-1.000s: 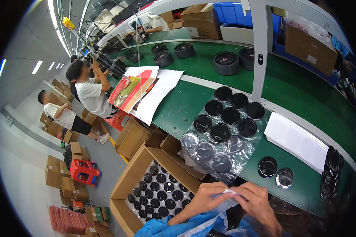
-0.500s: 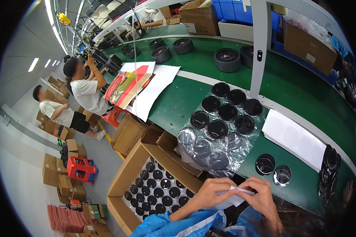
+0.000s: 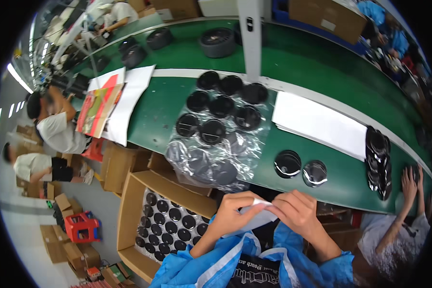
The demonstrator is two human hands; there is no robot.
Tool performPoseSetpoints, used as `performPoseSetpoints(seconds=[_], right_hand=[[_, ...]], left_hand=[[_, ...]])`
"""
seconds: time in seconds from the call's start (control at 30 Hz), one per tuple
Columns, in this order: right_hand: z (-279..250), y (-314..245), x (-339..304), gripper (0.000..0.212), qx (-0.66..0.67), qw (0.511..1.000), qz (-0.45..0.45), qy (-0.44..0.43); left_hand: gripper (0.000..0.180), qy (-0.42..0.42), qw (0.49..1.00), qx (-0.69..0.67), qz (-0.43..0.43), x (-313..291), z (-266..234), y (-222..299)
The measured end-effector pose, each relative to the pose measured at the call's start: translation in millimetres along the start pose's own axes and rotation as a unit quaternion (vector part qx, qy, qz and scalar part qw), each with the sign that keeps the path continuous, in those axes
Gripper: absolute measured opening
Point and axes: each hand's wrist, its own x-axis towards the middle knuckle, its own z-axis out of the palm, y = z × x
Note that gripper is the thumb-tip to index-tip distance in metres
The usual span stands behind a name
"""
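Observation:
Both my hands meet just below the green table's near edge. My left hand [image 3: 233,211] and my right hand [image 3: 297,211] pinch a small white sheet or clear bag [image 3: 259,207] between their fingertips. Right above them lies a pile of clear plastic bags [image 3: 211,163] with several black round discs [image 3: 222,106] standing on it. Two more black discs in clear wrap [image 3: 300,168] lie to the right of the pile, close to my right hand.
An open cardboard box [image 3: 134,211] full of black round discs stands at lower left. White sheets [image 3: 321,125] and a stack of black discs [image 3: 378,161] lie at right. Another person's hands [image 3: 410,180] reach the table's right end. Two people sit far left among boxes.
My view has swung to the right along the table. My hands stay together on the white piece, with the fingers shifted slightly.

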Motion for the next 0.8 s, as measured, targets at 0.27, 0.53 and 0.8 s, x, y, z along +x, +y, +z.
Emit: performPoseSetpoints(seconds=[0.27, 0.53, 0.8], right_hand=[[-17.3, -5.4, -18.9, 0.028, -0.138, 0.989, -0.059, -0.014], [-67.3, -3.4, 1.4, 0.008, 0.192, 0.937, 0.252, 0.149], [-20.0, 66.6, 13.9, 0.007, 0.245, 0.855, 0.423, 0.175]], left_hand=[[0.016, 0.031, 0.983, -0.078, -0.163, 6.4, 17.2, -9.3], [0.017, -0.009, 0.996, 0.073, -0.045, 23.9, -6.8, -11.7], [0.036, -0.099, 0.985, 0.139, 0.004, 15.4, 22.2, -17.5]])
